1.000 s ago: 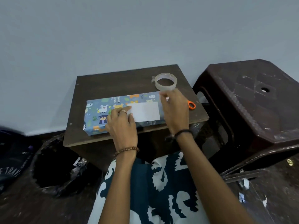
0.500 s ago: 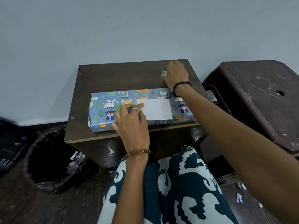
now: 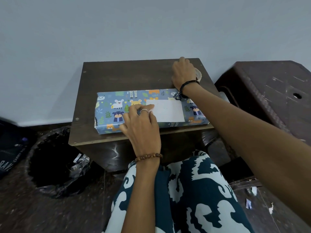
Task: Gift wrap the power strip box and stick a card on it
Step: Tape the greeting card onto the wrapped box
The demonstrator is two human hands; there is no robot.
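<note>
1. Small dark brown wooden table (image 3: 117, 78) stands against a pale wall
2. Long box wrapped in blue animal-print paper (image 3: 117, 115) lies along the table's near edge
3. Left hand (image 3: 143, 130) rests on the box, fingers pressing the white rectangular card (image 3: 168, 111) at its left edge
4. Right hand (image 3: 183, 73) covers the clear tape roll (image 3: 199, 75) at the table's far right; its grip cannot be made out

Dark bag (image 3: 10, 153) at left bears partial letters "RAV"; smaller print there unreadable.
</note>
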